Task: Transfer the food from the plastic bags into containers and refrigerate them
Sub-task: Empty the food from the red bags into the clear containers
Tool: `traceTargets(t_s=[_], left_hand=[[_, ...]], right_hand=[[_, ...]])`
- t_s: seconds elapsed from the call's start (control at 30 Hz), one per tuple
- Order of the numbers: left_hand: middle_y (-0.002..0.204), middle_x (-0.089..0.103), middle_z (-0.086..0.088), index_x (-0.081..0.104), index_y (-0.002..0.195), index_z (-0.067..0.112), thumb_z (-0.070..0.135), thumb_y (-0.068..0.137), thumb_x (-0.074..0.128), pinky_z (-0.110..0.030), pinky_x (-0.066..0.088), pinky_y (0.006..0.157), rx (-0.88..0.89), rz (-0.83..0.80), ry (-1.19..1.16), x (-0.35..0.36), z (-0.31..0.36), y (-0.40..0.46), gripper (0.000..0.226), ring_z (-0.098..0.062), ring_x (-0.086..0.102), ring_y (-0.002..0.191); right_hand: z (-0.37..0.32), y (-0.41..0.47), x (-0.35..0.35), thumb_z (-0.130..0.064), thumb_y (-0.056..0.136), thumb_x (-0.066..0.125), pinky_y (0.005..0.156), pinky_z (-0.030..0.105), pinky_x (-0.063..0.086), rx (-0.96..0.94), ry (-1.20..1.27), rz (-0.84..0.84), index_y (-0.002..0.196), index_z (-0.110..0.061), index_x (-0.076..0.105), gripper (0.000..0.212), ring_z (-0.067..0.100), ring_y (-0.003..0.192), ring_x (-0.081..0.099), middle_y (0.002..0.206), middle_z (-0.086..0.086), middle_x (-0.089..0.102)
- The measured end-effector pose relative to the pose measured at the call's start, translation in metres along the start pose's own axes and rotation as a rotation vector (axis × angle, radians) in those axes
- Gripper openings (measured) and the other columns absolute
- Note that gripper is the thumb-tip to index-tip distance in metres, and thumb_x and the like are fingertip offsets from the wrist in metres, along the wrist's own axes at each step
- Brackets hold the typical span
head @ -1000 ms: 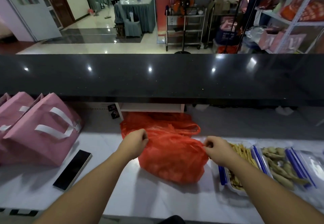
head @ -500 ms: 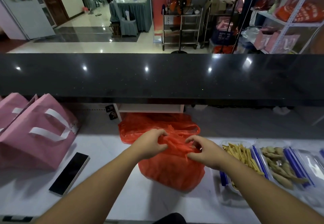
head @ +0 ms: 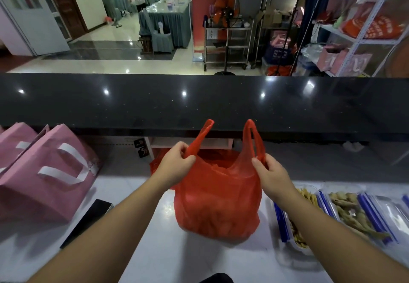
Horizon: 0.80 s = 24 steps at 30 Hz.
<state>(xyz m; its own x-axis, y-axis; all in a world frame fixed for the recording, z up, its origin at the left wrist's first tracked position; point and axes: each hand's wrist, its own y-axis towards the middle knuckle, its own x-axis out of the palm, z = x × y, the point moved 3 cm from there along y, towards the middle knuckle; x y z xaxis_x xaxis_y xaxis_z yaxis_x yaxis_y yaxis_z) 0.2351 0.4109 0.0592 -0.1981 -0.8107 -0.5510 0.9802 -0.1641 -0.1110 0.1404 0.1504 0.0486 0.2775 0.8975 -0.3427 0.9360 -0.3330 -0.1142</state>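
Observation:
A red plastic bag (head: 217, 203) stands upright on the white counter (head: 155, 249), bulging with food that I cannot make out. My left hand (head: 174, 165) grips its left handle and my right hand (head: 269, 175) grips its right handle, holding the mouth spread apart. Both handles stick up above my fists. Another red bag (head: 159, 161) lies crumpled just behind it. To the right sit clear containers with blue clips: one (head: 296, 227) holds yellowish strips, partly hidden by my right forearm, and another (head: 356, 214) holds greenish-brown pieces.
Pink paper gift bags (head: 44, 172) with white handles stand at the left. A black phone (head: 87, 223) lies flat beside them. A raised black stone ledge (head: 199, 101) runs across behind the counter. Beyond it are shelves, a metal trolley and a dining room.
My hands came together over the lying bag, then took its two handles and pulled it upright with the mouth spread apart.

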Motion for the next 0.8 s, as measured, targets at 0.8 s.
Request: traceTargets(t_s=[0.8], left_hand=[[0.111,0.066,0.016,0.074,0.113,0.030,0.014,0.087,0.077,-0.016,0.057,0.077,0.603,-0.106,0.211,-0.011,0.130,-0.034,0.030,-0.001,0.067,0.090]], right_hand=[[-0.076,-0.004,0.007,-0.037,0.104,0.051,0.066,0.042,0.054,-0.233,-0.295,0.017,0.084,-0.024,0.072,0.032,0.024,0.073,0.067,0.075,-0.001,0.071]])
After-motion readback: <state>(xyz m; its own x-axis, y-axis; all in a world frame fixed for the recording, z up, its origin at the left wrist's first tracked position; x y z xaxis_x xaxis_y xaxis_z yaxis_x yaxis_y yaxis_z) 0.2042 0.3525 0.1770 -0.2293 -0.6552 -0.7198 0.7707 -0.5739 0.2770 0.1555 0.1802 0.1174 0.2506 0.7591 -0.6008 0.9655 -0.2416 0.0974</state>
